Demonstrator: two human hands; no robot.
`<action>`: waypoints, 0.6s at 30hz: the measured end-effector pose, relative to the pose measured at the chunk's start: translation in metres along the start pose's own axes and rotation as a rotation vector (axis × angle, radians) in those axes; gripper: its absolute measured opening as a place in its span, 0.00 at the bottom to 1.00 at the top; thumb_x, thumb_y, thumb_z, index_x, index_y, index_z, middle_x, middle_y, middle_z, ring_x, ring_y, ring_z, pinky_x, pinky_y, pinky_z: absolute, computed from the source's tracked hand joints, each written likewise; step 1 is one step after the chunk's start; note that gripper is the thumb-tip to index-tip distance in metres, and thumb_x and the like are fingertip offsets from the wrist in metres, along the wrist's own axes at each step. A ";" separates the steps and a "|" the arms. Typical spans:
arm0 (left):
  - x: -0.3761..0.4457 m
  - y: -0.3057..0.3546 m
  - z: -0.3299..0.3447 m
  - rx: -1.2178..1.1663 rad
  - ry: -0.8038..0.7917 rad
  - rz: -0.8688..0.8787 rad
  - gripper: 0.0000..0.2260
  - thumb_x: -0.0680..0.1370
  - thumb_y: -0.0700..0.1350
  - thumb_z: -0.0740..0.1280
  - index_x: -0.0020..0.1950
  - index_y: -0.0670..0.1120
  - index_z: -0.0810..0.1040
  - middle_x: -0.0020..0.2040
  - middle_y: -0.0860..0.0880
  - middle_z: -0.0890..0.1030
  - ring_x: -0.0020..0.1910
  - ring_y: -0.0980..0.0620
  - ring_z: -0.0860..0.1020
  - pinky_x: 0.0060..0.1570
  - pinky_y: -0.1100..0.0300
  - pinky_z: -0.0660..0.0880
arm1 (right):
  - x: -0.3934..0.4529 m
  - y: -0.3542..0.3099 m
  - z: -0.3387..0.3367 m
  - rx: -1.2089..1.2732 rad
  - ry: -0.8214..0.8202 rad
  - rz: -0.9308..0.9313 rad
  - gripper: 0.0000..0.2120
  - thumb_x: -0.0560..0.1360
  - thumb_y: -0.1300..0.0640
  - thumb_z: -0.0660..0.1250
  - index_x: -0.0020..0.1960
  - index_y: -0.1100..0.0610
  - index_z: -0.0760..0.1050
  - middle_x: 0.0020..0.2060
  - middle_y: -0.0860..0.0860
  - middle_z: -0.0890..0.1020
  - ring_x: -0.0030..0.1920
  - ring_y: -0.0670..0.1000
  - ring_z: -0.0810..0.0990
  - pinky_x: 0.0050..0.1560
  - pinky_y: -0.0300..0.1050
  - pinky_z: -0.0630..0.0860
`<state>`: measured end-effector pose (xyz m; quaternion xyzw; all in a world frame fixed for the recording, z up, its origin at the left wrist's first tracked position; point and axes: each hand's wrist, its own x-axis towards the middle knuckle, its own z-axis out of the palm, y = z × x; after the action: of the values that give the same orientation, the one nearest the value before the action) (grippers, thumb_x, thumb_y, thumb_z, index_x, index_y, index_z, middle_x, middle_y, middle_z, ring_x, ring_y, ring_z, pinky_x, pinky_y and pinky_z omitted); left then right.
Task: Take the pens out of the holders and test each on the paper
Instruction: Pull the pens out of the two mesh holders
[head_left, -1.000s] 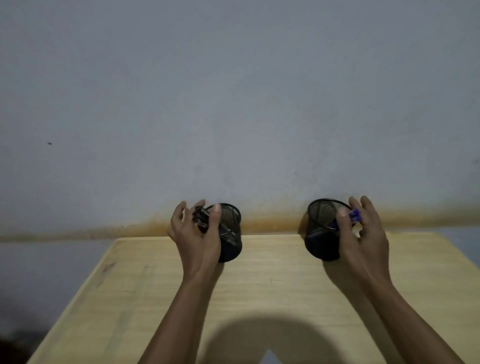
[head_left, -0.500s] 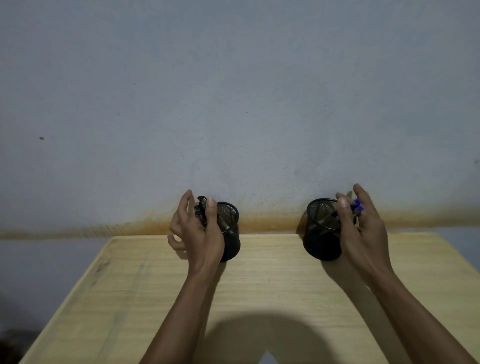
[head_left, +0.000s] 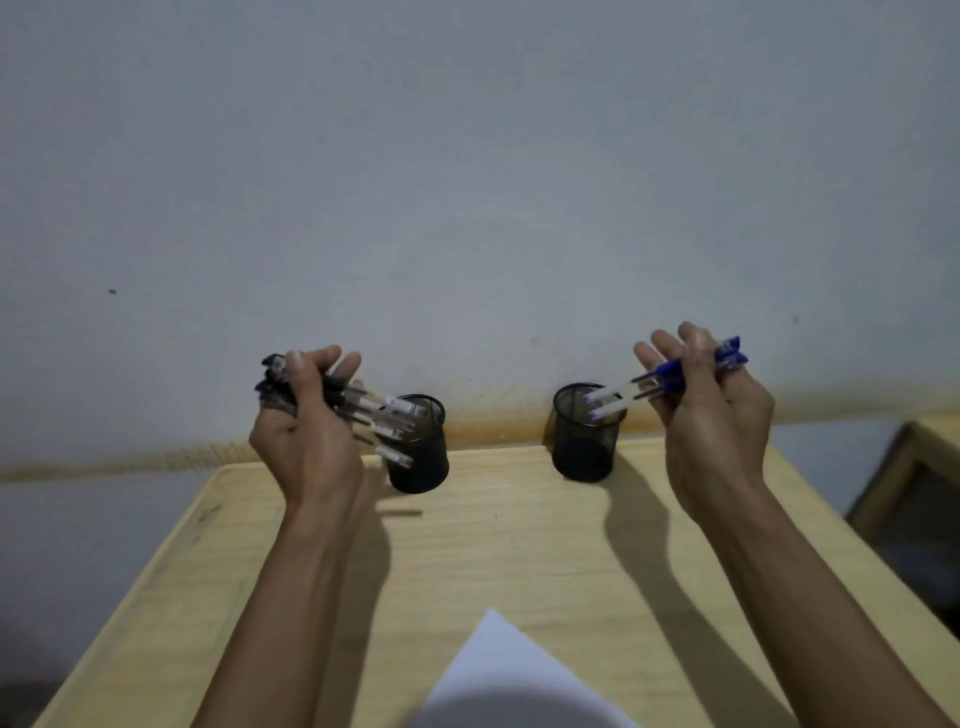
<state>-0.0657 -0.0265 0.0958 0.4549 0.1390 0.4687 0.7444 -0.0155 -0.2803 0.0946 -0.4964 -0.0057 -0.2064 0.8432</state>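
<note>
Two black mesh pen holders stand at the far edge of the wooden table (head_left: 519, 551): the left holder (head_left: 423, 457) and the right holder (head_left: 587, 441). My left hand (head_left: 306, 436) is shut on a bundle of black-capped pens (head_left: 374, 413), lifted clear above the left holder with the tips pointing right and down. My right hand (head_left: 711, 421) grips several blue-capped pens (head_left: 660, 376), raised above the right holder, their tips pointing left over its rim. A white sheet of paper (head_left: 498, 670) lies at the near edge, partly in shadow.
A grey wall with a rusty stain along its base stands right behind the table. A dark wooden piece of furniture (head_left: 914, 493) sits beyond the table's right edge. The table's left edge drops off to the floor.
Both hands have risen and pulled their pen bundles out of the holders. The view has tilted down, showing more of the paper.
</note>
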 end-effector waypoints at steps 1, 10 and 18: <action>-0.006 0.000 -0.009 -0.010 0.002 -0.027 0.11 0.84 0.47 0.61 0.45 0.45 0.78 0.40 0.52 0.86 0.47 0.50 0.85 0.52 0.53 0.81 | -0.008 0.001 -0.004 -0.006 0.016 0.018 0.08 0.83 0.53 0.62 0.57 0.55 0.77 0.55 0.54 0.85 0.53 0.50 0.87 0.59 0.51 0.81; -0.053 -0.031 -0.080 0.084 0.282 -0.177 0.22 0.83 0.38 0.62 0.73 0.51 0.59 0.50 0.40 0.81 0.44 0.47 0.86 0.46 0.51 0.83 | -0.072 0.041 -0.074 -0.294 0.107 0.101 0.19 0.84 0.57 0.61 0.71 0.43 0.62 0.52 0.51 0.84 0.46 0.51 0.89 0.58 0.55 0.82; -0.060 -0.041 -0.099 0.431 0.355 -0.226 0.10 0.79 0.49 0.70 0.55 0.55 0.71 0.43 0.50 0.85 0.36 0.55 0.84 0.52 0.48 0.81 | -0.085 0.053 -0.097 -0.384 0.265 0.185 0.10 0.80 0.57 0.67 0.61 0.51 0.73 0.47 0.53 0.86 0.47 0.50 0.88 0.52 0.50 0.84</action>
<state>-0.1367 -0.0279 -0.0045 0.4949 0.4132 0.4146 0.6422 -0.0939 -0.3102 -0.0172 -0.6144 0.1895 -0.1889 0.7422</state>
